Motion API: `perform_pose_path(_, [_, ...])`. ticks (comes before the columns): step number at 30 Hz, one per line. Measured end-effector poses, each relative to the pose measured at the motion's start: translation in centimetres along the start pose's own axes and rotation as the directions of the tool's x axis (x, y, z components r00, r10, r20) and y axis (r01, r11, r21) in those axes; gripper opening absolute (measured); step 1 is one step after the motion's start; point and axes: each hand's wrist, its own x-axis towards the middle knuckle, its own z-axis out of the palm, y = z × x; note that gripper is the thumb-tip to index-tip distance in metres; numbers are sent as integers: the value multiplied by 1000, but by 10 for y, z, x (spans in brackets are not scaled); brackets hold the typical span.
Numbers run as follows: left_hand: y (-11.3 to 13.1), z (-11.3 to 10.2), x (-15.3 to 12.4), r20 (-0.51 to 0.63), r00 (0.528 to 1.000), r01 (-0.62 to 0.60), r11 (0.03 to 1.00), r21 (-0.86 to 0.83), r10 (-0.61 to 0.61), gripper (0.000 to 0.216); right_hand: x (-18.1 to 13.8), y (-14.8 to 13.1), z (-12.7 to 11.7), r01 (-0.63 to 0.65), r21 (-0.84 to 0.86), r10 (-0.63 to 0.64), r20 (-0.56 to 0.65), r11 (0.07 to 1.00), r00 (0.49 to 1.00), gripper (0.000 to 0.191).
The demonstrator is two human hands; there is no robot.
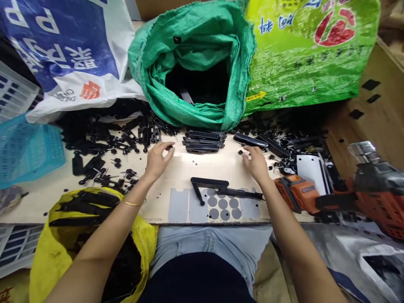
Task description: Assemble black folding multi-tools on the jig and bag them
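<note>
Over the middle of the bench, my left hand (pixel 158 160) is closed in a loose pinch, with a small black part (pixel 171 147) at its fingertips. My right hand (pixel 255 163) is curled, thumb and fingers close to another small black part (pixel 240 152); it looks pinched at the tips. Between and beyond the hands lies a stack of long black plastic pieces (pixel 203 143). A glossy black bar (pixel 251 139) rests just past my right fingers. Nearer to me, a jointed black arm (pixel 210 182) lies bent on the bench.
A green woven sack (pixel 195 113) gapes at the back. Black parts with metal pins (pixel 123 141) are heaped left. A yellow sack (pixel 47 252) holds black pieces beside my left forearm. An orange cordless power tool (pixel 347 200) lies right. A blue basket (pixel 28 151) stands far left.
</note>
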Motion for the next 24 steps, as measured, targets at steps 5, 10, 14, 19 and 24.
perform_pose_path(5, [42, 18, -51, 203, 936, 351, 740, -573, -287, 34, 26, -18, 17, -123, -82, 118, -59, 989, 991, 36])
perform_pose_path(10, [41, 37, -65, 274, 914, 405, 701, -586, -300, 29, 44, -15, 14, -214, -8, 213, -25, 977, 977, 29])
perform_pose_path(14, [36, 33, -64, 225, 944, 322, 831, -454, -243, 22, 48, -18, 11, -245, 35, 246, -27, 969, 969, 25])
perform_pose_path(19, [42, 23, -67, 178, 979, 161, 924, -348, -103, 18, 51, -34, 10, -345, -100, 348, 17, 933, 937, 27])
perform_pose_path(24, [45, 23, -68, 152, 988, 44, 958, -282, -1, 19, 54, -43, 7, -244, -175, 256, 47, 954, 966, 30])
